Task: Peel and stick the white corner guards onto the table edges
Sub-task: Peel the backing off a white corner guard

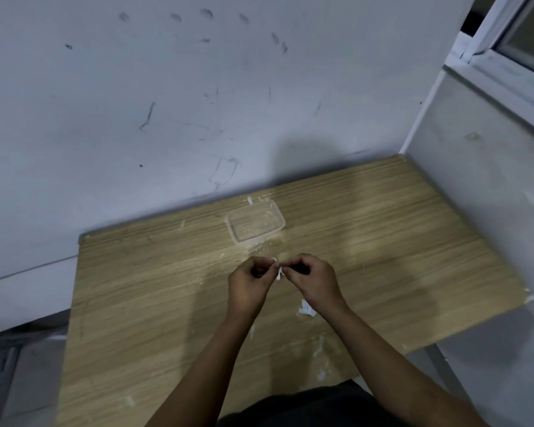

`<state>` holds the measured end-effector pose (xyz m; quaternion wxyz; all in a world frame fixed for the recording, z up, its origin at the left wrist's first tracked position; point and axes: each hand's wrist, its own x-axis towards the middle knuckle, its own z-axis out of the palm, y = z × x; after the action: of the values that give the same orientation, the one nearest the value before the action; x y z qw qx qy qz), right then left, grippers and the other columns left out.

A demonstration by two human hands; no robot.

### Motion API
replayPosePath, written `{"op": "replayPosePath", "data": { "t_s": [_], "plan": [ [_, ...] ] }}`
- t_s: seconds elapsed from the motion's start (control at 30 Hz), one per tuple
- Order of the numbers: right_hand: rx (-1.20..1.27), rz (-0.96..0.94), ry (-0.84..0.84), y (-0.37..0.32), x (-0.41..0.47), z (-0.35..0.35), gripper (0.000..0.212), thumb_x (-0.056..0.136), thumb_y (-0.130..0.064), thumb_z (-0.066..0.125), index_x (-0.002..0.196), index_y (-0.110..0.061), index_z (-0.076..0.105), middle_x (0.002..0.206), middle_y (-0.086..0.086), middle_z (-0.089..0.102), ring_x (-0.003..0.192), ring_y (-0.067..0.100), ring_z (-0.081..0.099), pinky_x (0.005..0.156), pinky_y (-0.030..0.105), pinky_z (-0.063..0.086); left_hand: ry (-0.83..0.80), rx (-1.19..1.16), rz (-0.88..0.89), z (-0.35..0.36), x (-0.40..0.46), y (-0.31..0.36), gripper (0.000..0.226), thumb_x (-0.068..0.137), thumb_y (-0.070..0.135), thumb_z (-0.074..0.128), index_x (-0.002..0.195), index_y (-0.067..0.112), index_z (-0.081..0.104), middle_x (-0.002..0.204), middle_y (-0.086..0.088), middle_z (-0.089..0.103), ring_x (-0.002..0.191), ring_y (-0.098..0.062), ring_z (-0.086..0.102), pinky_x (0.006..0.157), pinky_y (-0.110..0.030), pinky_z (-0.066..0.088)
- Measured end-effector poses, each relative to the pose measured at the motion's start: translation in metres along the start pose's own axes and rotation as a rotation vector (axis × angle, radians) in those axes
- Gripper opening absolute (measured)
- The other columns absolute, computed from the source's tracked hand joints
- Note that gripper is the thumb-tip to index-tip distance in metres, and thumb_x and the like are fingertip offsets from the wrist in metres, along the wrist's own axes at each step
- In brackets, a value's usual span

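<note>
Over the middle of the light wood-grain worktop [154,303], the left hand [249,285] at nine o'clock and right hand [313,280] at three each pinch the small white corner guard [278,271] between their grips, seemingly peeling its backing.

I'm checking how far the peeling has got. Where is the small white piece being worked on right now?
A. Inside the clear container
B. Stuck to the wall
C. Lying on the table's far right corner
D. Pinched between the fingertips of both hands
D: the small white piece sits pinched between the left hand and right hand, held above the table, nearer than the clear container.
</note>
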<state>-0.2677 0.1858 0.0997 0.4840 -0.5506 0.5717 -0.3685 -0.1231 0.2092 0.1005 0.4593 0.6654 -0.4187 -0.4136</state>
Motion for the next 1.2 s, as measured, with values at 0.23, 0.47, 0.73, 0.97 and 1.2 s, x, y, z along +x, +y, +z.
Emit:
{"op": "replayPosePath", "data": {
  "t_s": [0.23,0.47,0.73,0.97,1.2],
  "plan": [
    [-0.037,-0.042,-0.005,-0.002,0.001,0.003,0.008,0.085,-0.009,0.075,0.089,-0.016,0.076,0.085,-0.009,0.074,0.082,-0.002,0.069,0.074,0.014,0.053,0.039,-0.119,-0.097,0.000,0.001,0.001,0.012,0.085,0.023,0.075,0.092,0.014,0.078,0.088,0.003,0.078,0.085,-0.006,0.073,0.077,-0.018,0.056],
    [-0.047,-0.036,-0.086,-0.004,0.004,0.002,0.007,0.084,-0.014,0.076,0.091,-0.016,0.076,0.087,-0.004,0.075,0.085,0.004,0.071,0.080,0.024,0.058,0.053,-0.047,-0.072,0.004,0.003,0.005,0.008,0.089,0.018,0.069,0.089,0.012,0.074,0.091,0.008,0.073,0.086,0.001,0.068,0.069,-0.009,0.048],
    [0.207,0.234,-0.223,-0.021,0.015,-0.013,0.021,0.090,-0.029,0.070,0.094,-0.010,0.076,0.091,0.004,0.078,0.090,0.020,0.074,0.078,0.033,0.055,-0.030,0.421,0.411,-0.002,0.009,0.004,0.006,0.082,0.021,0.072,0.079,0.021,0.067,0.083,0.013,0.059,0.083,0.000,0.052,0.072,-0.009,0.036],
    [0.187,0.153,-0.181,-0.022,0.018,-0.013,0.008,0.086,-0.022,0.074,0.083,-0.016,0.078,0.079,0.000,0.077,0.081,0.012,0.072,0.076,0.026,0.052,-0.059,0.231,0.298,-0.001,0.008,0.010,0.009,0.086,0.015,0.070,0.077,0.016,0.066,0.084,0.009,0.061,0.082,-0.005,0.060,0.063,-0.014,0.041],
    [0.220,0.079,-0.157,-0.018,0.017,-0.009,0.008,0.088,-0.015,0.072,0.083,-0.017,0.079,0.082,0.005,0.077,0.083,0.015,0.072,0.080,0.028,0.056,-0.058,0.009,0.169,0.000,0.002,0.018,0.012,0.090,0.010,0.065,0.078,0.008,0.067,0.089,-0.004,0.066,0.079,-0.004,0.064,0.068,-0.013,0.047]
  ]
}}
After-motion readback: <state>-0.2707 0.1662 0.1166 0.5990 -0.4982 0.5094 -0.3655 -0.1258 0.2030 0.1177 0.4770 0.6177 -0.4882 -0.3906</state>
